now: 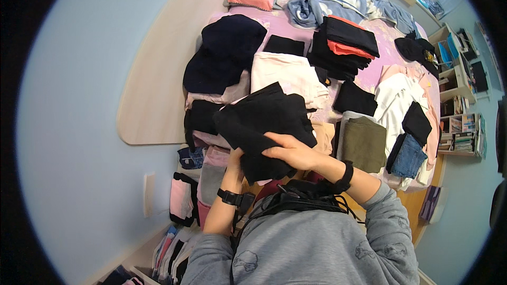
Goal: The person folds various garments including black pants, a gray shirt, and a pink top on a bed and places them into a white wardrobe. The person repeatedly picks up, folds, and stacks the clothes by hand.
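Observation:
A black folded garment [265,122] is held in front of my body, above the near edge of the bed. My right hand [291,151] grips its near right side, thumb and fingers lying over the cloth. Most of my left hand [236,156] is hidden beneath the fabric, supporting its lower left part. Just beyond the garment lies a stack of white folded clothes [281,69]. To the left of that a dark navy garment [225,53] rests on a pile, and a black folded piece [204,116] sits nearer to me.
Black and orange folded clothes [350,43] are stacked farther back on the bed [376,73]. On the right lie an olive folded garment [363,144] and blue jeans [410,154]. A headboard [158,99] stands at left. Below it a drawer [144,275] holds upright folded clothes [170,253].

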Tool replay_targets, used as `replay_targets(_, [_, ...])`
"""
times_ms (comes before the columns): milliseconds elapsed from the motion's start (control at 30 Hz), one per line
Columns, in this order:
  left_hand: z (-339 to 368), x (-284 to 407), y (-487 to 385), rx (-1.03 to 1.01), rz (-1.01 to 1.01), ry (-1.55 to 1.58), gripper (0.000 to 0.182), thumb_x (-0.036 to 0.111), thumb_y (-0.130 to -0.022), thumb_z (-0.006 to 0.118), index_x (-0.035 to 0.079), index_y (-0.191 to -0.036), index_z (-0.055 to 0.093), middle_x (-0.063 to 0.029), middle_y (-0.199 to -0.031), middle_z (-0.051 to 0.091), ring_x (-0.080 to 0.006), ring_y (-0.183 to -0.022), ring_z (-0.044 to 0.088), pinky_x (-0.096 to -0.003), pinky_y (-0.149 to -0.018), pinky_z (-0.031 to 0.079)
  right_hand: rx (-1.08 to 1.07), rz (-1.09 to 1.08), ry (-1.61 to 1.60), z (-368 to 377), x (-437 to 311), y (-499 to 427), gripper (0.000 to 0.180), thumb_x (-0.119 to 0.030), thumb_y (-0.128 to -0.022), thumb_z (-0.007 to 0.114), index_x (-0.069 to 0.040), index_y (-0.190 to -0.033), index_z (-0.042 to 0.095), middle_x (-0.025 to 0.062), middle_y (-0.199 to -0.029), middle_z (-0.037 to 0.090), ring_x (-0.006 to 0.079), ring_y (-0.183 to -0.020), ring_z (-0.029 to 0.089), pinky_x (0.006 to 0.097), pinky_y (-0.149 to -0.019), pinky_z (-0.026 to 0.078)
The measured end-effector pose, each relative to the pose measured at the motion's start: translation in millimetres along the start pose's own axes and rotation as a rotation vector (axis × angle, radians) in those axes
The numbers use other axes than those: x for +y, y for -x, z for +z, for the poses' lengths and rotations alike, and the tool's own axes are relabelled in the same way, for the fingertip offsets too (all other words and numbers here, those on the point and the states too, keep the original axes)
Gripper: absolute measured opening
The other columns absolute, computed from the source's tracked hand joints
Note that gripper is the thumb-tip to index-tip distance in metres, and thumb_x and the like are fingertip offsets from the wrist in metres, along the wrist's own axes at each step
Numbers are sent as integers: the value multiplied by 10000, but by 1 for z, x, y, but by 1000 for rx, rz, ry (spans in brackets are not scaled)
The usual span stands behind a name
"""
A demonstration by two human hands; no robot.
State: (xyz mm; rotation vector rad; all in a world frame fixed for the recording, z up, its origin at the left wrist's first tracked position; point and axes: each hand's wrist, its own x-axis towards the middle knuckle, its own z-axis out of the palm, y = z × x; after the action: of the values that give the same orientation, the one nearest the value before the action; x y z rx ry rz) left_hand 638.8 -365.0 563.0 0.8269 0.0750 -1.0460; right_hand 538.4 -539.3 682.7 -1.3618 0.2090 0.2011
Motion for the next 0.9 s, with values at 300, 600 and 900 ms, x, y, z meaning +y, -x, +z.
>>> replay_targets(300, [-31,38,32,342,60,-10,586,334,-739,611,-47,-1179,541,-194,-1142,606,-306,-984,621,-379,-861,528,224,-174,-1187,-126,14,36,397,-206,-854,518,62,-1142,569,206,-1096,641,316,-949,655,433,-873,524])
replay_targets(600, [-43,83,48,190,277,63,655,409,-844,409,-105,-1243,482,-244,-1231,548,-392,-1026,597,-488,-863,526,324,-349,-1391,-143,78,26,344,-227,-876,491,30,-1072,610,174,-1054,664,294,-931,656,399,-868,528])
replay_targets(900, [-73,84,57,262,315,81,702,428,-793,481,-47,-1308,440,-201,-1320,494,-344,-1143,533,-463,-944,461,809,-146,-395,-167,9,9,369,-221,-864,533,47,-1115,574,189,-1160,601,277,-1036,607,371,-924,478])
